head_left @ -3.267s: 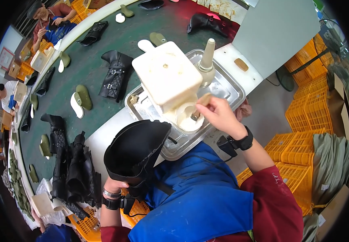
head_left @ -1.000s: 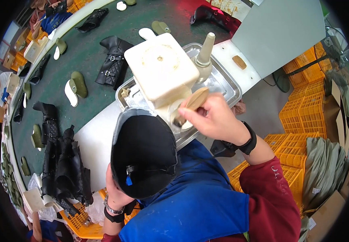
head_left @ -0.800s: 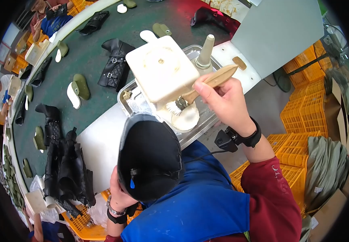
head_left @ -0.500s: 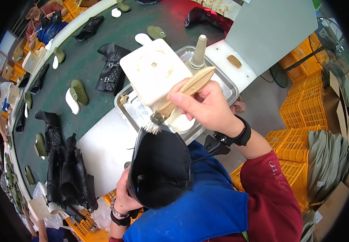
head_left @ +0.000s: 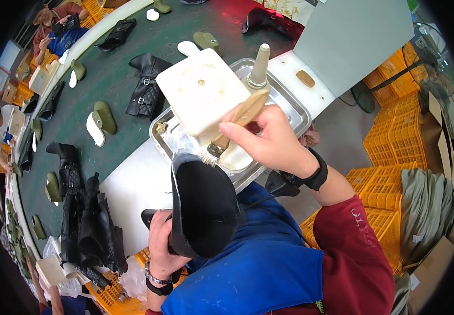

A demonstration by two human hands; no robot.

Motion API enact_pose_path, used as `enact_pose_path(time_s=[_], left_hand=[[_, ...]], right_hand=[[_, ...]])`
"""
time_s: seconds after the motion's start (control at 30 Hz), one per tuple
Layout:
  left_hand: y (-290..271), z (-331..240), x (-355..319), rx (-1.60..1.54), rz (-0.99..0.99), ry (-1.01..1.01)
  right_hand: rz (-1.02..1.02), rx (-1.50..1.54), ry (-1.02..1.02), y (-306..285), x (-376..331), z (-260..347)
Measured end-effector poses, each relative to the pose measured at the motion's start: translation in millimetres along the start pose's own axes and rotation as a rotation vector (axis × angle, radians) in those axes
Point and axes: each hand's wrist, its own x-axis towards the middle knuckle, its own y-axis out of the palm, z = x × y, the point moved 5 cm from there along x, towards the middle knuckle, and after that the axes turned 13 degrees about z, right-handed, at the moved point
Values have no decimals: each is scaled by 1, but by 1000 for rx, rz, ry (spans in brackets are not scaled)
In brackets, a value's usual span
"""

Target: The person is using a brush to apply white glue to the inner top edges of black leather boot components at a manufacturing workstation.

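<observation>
My left hand [head_left: 159, 239] is wrapped round a black boot [head_left: 206, 210], whose wide open top faces up toward me. In my right hand [head_left: 271, 137] is a brush [head_left: 252, 107] with a flat wooden handle and pale bristles, pinched between thumb and fingers. The bristles are just above the boot's far rim; I cannot tell whether they touch. Beyond them a metal tray [head_left: 301, 116] bears a white square container [head_left: 200, 86] and a grey cone-shaped nozzle piece [head_left: 259, 67]. A pale rounded piece under the brush is partly hidden.
A green work surface [head_left: 124, 97] curves away, with a buckled black boot [head_left: 148, 86], green shoe forms [head_left: 104, 118] and white insoles. Several black boots [head_left: 88, 231] are heaped at left. A grey panel [head_left: 355, 42] and orange crates [head_left: 389, 189] stand to the right. Other people work at far left.
The brush has shifted slightly right and down, its handle turning more upright. My left hand and the boot have turned and moved a little left and up.
</observation>
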Motion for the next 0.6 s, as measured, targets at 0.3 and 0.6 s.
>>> enact_pose_path(time_s=[0.3, 0.6], left_hand=[[-5, 7, -8, -27, -123, -107], [-3, 2, -6, -132, -105, 17]], right_hand=[[152, 196, 239, 6, -20, -15], [53, 13, 65, 15, -1, -19]])
